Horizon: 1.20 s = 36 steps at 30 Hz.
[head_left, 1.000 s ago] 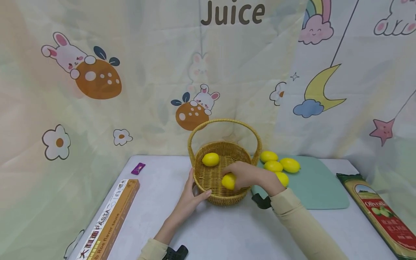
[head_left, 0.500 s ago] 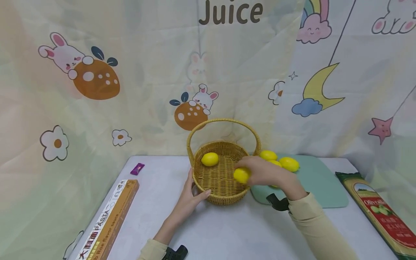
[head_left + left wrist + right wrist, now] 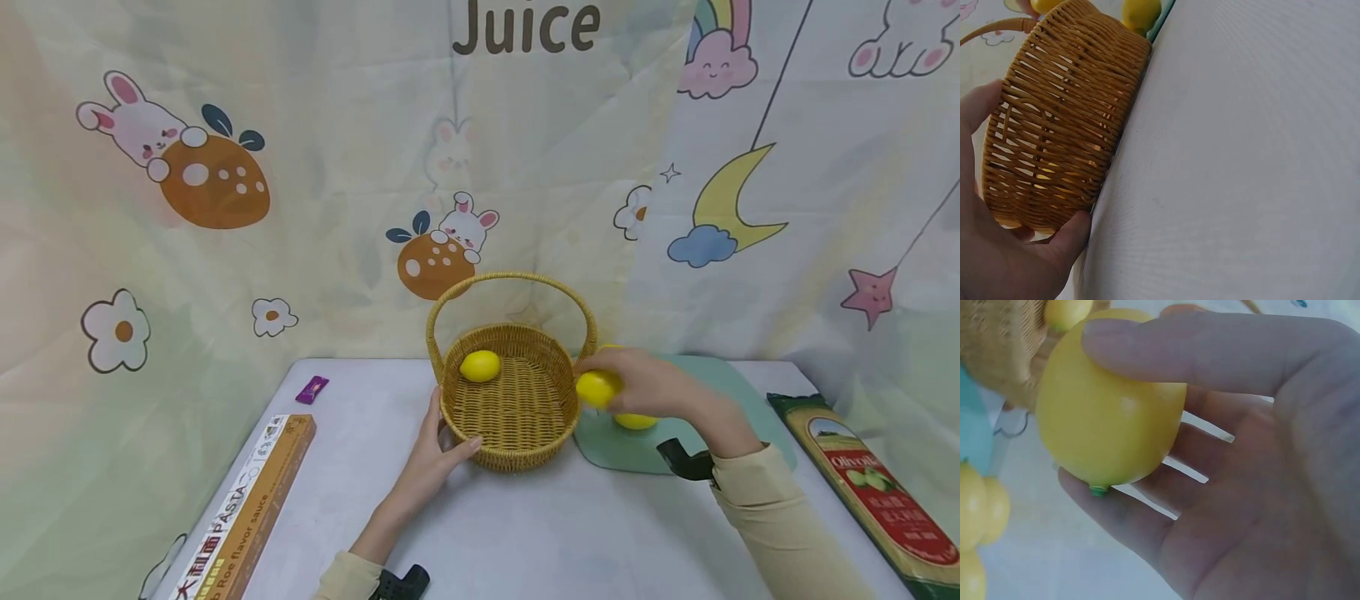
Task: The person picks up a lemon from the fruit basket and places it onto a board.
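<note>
A yellow wicker basket with a tall handle stands on the table. My left hand grips its left side, fingers and thumb spread around the wall; the left wrist view shows this hand against the weave. One lemon lies inside the basket, at the back left. Just outside the right rim, my right hand holds another lemon above a green mat. In the right wrist view the thumb presses on this lemon, with the fingers behind it. A lemon on the mat shows partly below the hand.
More lemons on the mat are mostly hidden by my right hand in the head view. A pasta box and a small purple packet lie left. A long red and green packet lies right. A printed curtain hangs behind.
My right hand has moved right, out of the basket and over the mat, with the lemon still in it. My left hand stays on the basket.
</note>
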Available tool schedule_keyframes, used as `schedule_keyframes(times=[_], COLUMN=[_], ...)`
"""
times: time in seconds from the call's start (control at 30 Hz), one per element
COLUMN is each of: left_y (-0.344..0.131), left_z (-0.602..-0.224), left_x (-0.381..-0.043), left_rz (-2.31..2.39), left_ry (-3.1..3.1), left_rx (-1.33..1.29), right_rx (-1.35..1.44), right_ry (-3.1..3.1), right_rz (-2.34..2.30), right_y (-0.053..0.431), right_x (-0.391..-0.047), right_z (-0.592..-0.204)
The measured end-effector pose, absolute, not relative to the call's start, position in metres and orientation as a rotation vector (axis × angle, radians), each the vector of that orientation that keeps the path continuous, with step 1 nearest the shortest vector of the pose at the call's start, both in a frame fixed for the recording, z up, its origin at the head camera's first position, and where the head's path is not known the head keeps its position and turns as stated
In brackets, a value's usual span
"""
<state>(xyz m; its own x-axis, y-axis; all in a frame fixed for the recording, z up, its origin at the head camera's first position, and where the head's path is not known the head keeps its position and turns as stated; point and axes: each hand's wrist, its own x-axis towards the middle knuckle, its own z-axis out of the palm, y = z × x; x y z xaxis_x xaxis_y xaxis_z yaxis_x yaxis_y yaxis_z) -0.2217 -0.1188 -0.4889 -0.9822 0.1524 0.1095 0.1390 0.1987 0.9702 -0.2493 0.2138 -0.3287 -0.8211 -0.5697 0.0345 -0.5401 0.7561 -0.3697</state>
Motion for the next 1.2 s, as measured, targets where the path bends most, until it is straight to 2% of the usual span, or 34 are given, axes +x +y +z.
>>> schedule_keyframes(times=[0.47, 1.2], left_y=[-0.121, -0.121], left_z=[-0.492, -0.493], left_x=[-0.224, -0.225], left_rz=[1.955, 1.960], left_ry=[2.433, 2.418], left_rx=[0.297, 0.344], right_rx=[-0.696, -0.521], right_ry=[2.982, 3.050], right_rz=[-0.520, -0.432], right_y=[0.255, 0.314], right_x=[-0.258, -0.270], right_z=[-0.336, -0.382])
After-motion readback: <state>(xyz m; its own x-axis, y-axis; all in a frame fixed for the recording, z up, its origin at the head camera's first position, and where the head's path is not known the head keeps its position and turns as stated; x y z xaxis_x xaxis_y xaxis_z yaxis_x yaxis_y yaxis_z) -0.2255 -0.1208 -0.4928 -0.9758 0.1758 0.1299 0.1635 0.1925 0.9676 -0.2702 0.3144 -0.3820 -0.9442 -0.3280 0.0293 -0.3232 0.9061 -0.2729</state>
